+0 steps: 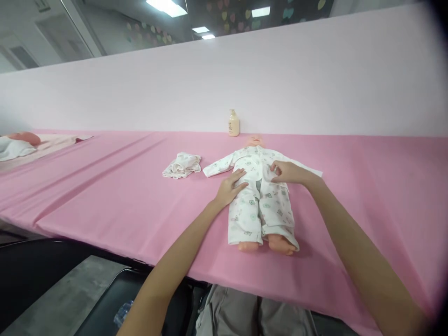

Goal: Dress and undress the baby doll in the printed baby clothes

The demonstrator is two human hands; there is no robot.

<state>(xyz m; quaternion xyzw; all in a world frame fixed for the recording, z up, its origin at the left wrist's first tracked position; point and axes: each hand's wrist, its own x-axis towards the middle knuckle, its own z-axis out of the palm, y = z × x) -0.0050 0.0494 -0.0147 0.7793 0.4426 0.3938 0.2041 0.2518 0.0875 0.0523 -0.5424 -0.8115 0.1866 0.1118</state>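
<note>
A baby doll (280, 243) lies on its back, its feet toward me, in a white patterned long-sleeved shirt (249, 162) and matching trousers (245, 217). The sleeves stretch out to both sides. Across the doll's waist, at its left edge, my left hand (229, 187) rests with fingers apart on the clothes. My right hand (289, 172) has its fingers closed in a pinch on the shirt's front near the lower hem, where the cloth is bunched and lifted a little. The fingertips there are partly hidden by the fabric.
On the pink-covered table (133, 200), a folded patterned cloth (182, 165) lies left of the doll. Behind the doll's head a cream pump bottle (234, 124) stands against the white partition (315, 79). Another doll (26, 137) lies far left. Black chairs (105, 303) stand below the front edge.
</note>
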